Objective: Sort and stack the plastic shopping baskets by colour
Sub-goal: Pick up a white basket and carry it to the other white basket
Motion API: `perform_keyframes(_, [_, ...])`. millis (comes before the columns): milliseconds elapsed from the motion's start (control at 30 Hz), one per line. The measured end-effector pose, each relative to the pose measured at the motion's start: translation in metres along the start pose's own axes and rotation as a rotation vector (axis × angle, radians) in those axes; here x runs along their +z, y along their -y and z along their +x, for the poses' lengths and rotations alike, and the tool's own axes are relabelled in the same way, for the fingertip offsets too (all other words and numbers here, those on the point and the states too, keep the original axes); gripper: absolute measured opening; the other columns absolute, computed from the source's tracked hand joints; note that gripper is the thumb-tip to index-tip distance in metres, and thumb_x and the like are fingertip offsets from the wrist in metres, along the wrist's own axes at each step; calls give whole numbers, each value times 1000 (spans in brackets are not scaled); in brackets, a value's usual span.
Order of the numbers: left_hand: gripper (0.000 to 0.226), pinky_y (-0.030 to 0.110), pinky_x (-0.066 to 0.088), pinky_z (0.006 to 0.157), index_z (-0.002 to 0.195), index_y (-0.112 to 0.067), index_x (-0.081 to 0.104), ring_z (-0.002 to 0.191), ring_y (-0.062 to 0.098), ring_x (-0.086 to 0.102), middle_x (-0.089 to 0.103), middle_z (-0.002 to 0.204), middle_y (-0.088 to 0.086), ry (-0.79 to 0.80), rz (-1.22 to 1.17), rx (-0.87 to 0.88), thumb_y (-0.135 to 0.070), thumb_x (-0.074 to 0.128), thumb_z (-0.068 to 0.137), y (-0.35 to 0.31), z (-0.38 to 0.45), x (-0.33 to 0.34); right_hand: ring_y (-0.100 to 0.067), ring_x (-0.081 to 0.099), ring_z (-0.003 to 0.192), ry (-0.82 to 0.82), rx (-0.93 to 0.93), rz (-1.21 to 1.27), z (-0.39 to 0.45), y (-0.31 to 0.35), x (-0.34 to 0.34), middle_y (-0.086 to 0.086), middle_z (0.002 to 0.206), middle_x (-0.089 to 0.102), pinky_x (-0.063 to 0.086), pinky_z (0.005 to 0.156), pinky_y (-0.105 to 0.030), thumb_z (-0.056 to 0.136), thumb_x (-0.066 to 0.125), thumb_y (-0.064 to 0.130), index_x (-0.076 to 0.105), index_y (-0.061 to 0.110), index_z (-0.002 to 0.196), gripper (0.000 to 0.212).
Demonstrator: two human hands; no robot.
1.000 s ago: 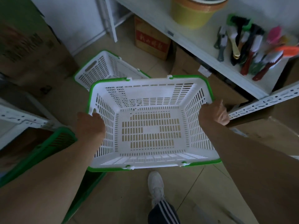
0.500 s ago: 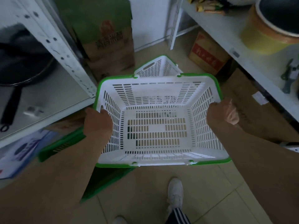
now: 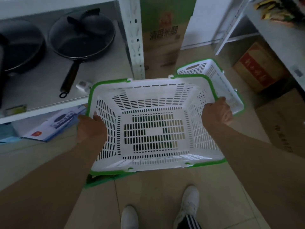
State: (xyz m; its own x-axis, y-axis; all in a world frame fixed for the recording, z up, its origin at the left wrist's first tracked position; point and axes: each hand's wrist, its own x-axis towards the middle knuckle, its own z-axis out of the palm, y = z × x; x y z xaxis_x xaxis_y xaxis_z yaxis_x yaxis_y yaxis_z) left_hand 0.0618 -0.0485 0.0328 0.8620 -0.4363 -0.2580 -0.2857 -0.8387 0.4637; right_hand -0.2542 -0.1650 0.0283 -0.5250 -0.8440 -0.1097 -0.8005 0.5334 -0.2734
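I hold a white slatted basket with a green rim (image 3: 153, 96) level in front of me, above the floor. My left hand (image 3: 91, 128) grips its left side and my right hand (image 3: 217, 111) grips its right rim. A second white basket with a green rim (image 3: 214, 75) lies on the floor behind it to the right, partly hidden. Under the held basket a green basket (image 3: 102, 179) shows only as an edge at the lower left and as dark green through the slats.
A white metal shelf (image 3: 49, 103) at the left carries black frying pans (image 3: 80, 35). Cardboard boxes (image 3: 161, 38) stand at the back and under the right shelf (image 3: 259, 66). A flat printed box (image 3: 54, 124) lies under the left shelf. My white shoes (image 3: 189, 204) stand on the tiled floor.
My view and the held basket have swung left: the pan shelf has come into sight, the floor basket now lies behind to the right, and the green basket is beneath the held one.
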Motion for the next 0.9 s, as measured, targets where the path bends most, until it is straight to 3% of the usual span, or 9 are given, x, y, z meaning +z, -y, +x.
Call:
perform_keyframes(233, [43, 50, 48, 94, 132, -1, 41, 116, 44, 60, 59, 131, 24, -66, -6, -117, -32, 41, 102, 54, 29, -34, -36, 57, 117, 55, -109, 7, -43, 54, 35, -18, 128, 61, 41, 101, -45, 99, 38, 20, 45, 7, 138, 42])
perform_keyframes(600, [44, 51, 46, 99, 132, 0, 44, 116, 45, 58, 59, 130, 25, -75, -37, -229, -30, 45, 100, 134, 82, -47, -38, 63, 106, 161, -240, -8, -97, 97, 102, -17, 117, 65, 49, 93, -51, 94, 41, 26, 50, 9, 120, 33])
perform_keyframes(900, [42, 53, 53, 90, 124, 2, 46, 106, 45, 63, 61, 123, 26, 38, -67, -263, -32, 44, 100, 163, 102, -11, -36, 58, 117, 231, -233, -74, -95, 91, 143, -18, 132, 58, 46, 96, -45, 97, 41, 22, 38, 2, 141, 48])
